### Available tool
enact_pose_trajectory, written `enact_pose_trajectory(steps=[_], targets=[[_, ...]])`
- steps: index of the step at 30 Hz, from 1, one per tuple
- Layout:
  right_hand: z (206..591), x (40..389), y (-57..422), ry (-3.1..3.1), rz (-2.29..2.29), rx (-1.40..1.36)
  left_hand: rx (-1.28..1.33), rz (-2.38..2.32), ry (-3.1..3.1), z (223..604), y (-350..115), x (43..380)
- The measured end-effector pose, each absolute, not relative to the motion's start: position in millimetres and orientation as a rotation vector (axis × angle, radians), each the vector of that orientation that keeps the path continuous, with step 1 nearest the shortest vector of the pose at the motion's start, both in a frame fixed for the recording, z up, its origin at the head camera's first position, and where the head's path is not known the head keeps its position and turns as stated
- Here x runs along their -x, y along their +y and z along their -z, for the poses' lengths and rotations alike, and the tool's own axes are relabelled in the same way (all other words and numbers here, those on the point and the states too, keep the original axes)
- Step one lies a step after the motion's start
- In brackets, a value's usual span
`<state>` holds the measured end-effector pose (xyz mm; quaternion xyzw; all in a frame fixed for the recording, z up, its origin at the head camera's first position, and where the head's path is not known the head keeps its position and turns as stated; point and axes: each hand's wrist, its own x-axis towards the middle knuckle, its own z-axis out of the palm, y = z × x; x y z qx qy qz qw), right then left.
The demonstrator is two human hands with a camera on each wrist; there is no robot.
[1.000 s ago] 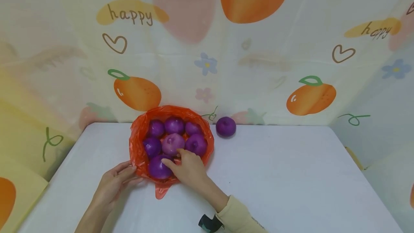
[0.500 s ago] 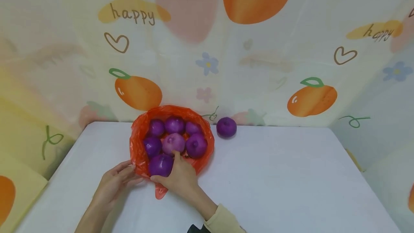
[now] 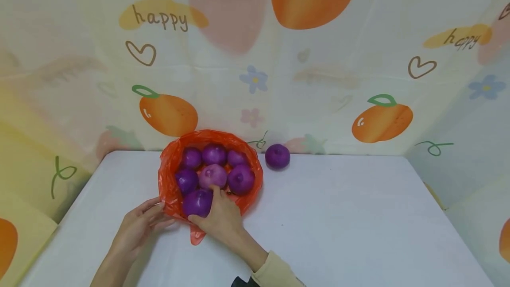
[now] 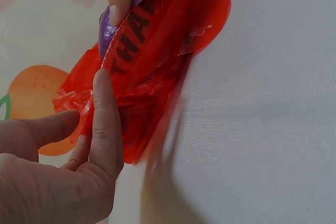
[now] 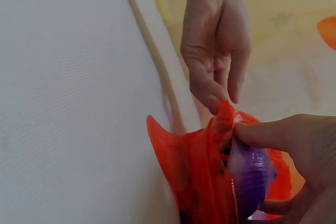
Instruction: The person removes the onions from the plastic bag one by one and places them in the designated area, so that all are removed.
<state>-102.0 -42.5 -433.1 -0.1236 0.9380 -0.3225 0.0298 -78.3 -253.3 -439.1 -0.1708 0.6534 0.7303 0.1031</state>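
Observation:
Several round purple onions [image 3: 213,175] with small stem nubs lie inside a red plastic bag [image 3: 171,180], its mouth spread wide at the table's left half. My right hand [image 3: 224,218] grips the nearest onion [image 3: 198,203], thumb at its front and fingers over its far right side. The right wrist view shows that onion [image 5: 249,179] close against the bag's rim. At the bag's left front, my left hand [image 3: 139,227] pinches the rim lightly between thumb and fingers. In the left wrist view, black letters mark the bag [image 4: 142,61] beside those fingers.
One more onion [image 3: 277,156] stands outside the bag, to its right near the table's back edge. The white table [image 3: 342,216] meets a printed cloth [image 3: 311,101] behind and at the sides. A bag handle flap [image 3: 196,236] hangs toward the front.
My right hand has come left and down from above the onions, and its thumb and fingers now go round the nearest onion. My left hand has stayed at the rim.

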Motion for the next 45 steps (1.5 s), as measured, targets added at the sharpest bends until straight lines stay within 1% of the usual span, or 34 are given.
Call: enact_pose_trajectory(steps=[8, 20, 32, 39, 45], targets=[[432, 102, -39, 2.883, 0.98, 0.432, 0.509, -2.145, 1.932, 440, -252, 78], [414, 104, -15, 2.772, 1.183, 0.613, 0.537, -2.139, 1.933, 439, -252, 74], [392, 124, 38, 2.735, 1.38, 0.584, 0.508, -2.191, 1.924, 438, -252, 76], [391, 139, 67, 2.734, 1.432, 0.566, 0.531, -2.188, 1.912, 436, -250, 77], [391, 146, 84, 2.744, 1.519, 0.49, 0.556, -2.147, 1.927, 435, -250, 78]])
